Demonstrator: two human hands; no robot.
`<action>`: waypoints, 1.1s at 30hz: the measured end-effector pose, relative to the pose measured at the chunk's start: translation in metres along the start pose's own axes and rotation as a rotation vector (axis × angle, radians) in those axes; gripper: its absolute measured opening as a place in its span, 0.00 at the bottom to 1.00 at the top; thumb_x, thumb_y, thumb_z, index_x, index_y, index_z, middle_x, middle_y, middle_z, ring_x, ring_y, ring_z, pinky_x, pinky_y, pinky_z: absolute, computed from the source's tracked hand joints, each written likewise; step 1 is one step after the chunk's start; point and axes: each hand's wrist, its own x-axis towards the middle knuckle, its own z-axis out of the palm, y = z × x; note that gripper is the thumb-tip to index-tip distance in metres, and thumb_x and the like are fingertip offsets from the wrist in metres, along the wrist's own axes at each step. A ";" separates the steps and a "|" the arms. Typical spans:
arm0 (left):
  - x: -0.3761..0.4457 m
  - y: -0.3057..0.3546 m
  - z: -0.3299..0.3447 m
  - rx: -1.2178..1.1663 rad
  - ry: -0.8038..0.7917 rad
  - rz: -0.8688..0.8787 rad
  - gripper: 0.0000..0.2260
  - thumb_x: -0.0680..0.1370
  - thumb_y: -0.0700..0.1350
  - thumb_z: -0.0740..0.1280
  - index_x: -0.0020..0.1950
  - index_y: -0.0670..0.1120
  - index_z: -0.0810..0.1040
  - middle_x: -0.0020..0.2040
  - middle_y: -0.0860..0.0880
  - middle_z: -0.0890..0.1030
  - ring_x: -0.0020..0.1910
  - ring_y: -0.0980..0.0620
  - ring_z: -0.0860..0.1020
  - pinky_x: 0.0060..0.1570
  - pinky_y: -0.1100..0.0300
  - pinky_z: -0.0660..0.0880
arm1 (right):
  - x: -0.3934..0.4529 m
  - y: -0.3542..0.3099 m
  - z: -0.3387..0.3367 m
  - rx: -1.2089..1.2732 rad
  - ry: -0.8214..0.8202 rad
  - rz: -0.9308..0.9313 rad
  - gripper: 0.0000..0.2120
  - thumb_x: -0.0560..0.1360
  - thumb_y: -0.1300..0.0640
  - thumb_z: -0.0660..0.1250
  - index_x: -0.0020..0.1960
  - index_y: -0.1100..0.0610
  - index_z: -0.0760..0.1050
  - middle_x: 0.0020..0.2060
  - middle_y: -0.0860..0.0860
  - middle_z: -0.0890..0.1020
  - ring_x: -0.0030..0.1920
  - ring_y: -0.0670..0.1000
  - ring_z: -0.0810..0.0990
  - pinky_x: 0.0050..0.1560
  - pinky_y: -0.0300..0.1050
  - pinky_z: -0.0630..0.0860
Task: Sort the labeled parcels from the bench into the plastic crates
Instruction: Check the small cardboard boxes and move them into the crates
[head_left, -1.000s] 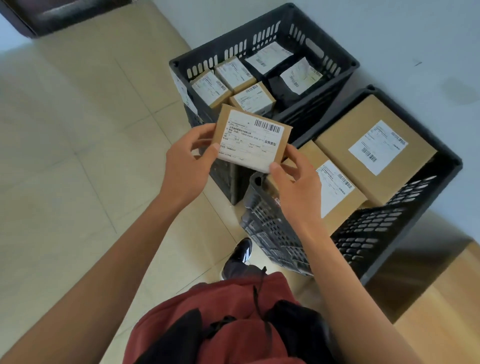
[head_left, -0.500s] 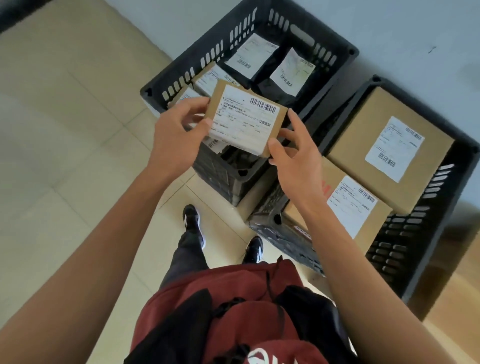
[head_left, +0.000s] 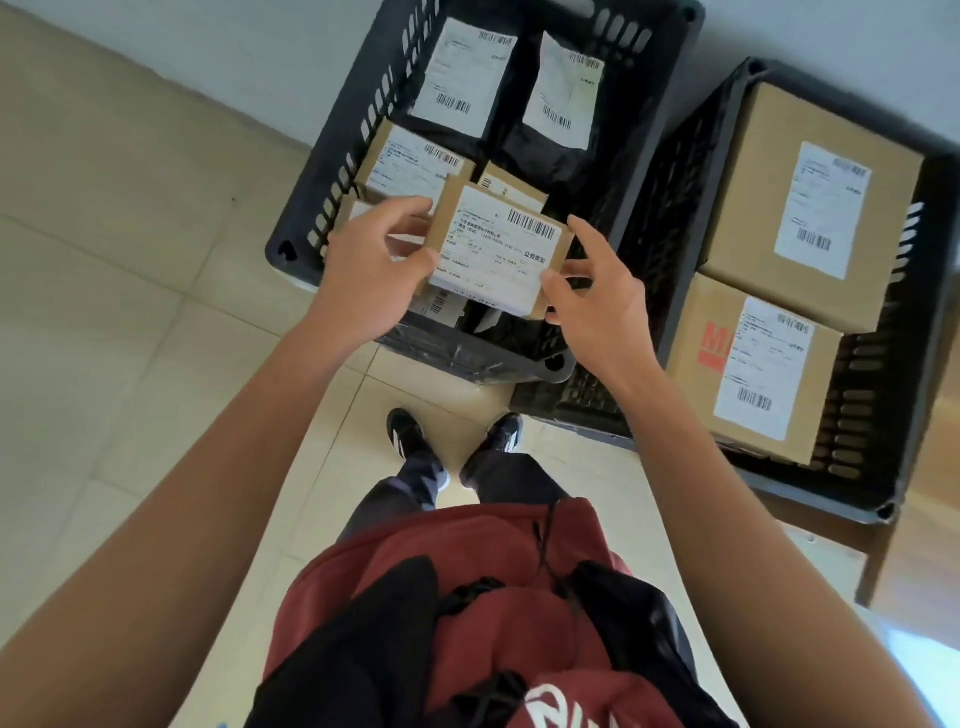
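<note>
Crates fill the upper frame: the right crate (head_left: 883, 499) holds two big boxes (head_left: 810, 208), the left crate (head_left: 332, 171) holds small parcels and black bags (head_left: 550, 156). At centre, above the left crate, the left hand (head_left: 371, 270) pinches the parcel (head_left: 498, 249) by its left edge. The right hand (head_left: 597, 296) touches its right edge, fingers relaxed, perhaps not gripping.

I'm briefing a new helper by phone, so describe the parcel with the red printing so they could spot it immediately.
Start at the right-hand black crate, the one holding two big cardboard boxes. The parcel with red printing is the nearer box, lying partly under the larger box behind it. Only this one shows bold red lettering on its top, left of its white label.
</note>
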 end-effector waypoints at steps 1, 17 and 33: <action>0.003 -0.002 -0.001 0.009 -0.027 -0.008 0.19 0.81 0.37 0.69 0.71 0.48 0.77 0.60 0.56 0.82 0.54 0.68 0.80 0.46 0.73 0.79 | 0.001 0.001 0.003 -0.008 -0.005 0.018 0.29 0.84 0.57 0.66 0.81 0.44 0.61 0.54 0.42 0.80 0.53 0.45 0.83 0.41 0.37 0.84; 0.032 -0.028 -0.006 0.252 -0.271 -0.164 0.22 0.83 0.41 0.68 0.77 0.50 0.71 0.54 0.54 0.81 0.54 0.56 0.78 0.51 0.65 0.75 | 0.026 0.011 0.030 -0.183 -0.197 0.137 0.26 0.83 0.57 0.67 0.78 0.50 0.64 0.55 0.46 0.80 0.42 0.49 0.84 0.34 0.43 0.84; 0.039 -0.036 -0.017 0.273 -0.258 -0.183 0.22 0.83 0.42 0.68 0.76 0.53 0.73 0.60 0.49 0.84 0.54 0.53 0.80 0.40 0.66 0.76 | 0.031 0.014 0.040 -0.084 -0.201 0.127 0.26 0.82 0.60 0.69 0.78 0.51 0.66 0.49 0.42 0.81 0.45 0.50 0.87 0.41 0.46 0.86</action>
